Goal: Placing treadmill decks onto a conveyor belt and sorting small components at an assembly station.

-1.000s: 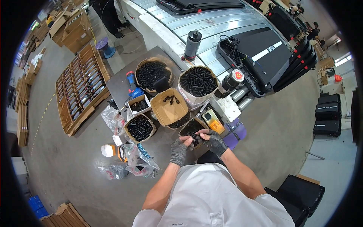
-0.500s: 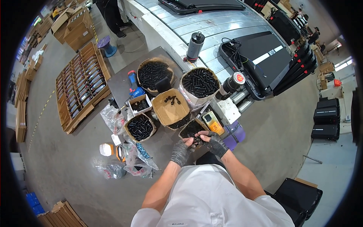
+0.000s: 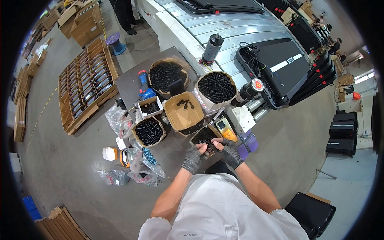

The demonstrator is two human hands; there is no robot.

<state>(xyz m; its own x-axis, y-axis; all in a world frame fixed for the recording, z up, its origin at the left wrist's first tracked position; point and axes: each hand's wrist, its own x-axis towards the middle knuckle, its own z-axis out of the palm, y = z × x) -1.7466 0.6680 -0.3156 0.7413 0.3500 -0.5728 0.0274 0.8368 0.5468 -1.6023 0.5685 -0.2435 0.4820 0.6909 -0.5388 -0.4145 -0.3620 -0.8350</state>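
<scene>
My left hand [image 3: 195,158] and my right hand [image 3: 229,153] both wear grey fingerless gloves. They meet over a small carton of tiny dark parts [image 3: 203,135] at the table's near edge. Thumb and fingers are pinched together on each hand, and whatever lies between them is too small to make out. Just beyond the right fingers lies a phone [image 3: 221,124] beside an orange label [image 3: 229,134]. Farther off, a shallow brown carton [image 3: 178,114] holds a few black bolts [image 3: 185,104]. To its left, an open carton is full of black screws [image 3: 149,132].
More cartons of black screws [image 3: 168,77] and black pins [image 3: 217,87] stand behind. A blue-and-red power driver [image 3: 144,82] lies at the left. Clear plastic bags [image 3: 141,167] hang by the table's left edge. A metal roller conveyor [image 3: 192,30] carries a black flat machine [image 3: 276,60].
The whole view has shifted slightly with my head. My hands stay together over the same small carton, with their fingers slightly rearranged.
</scene>
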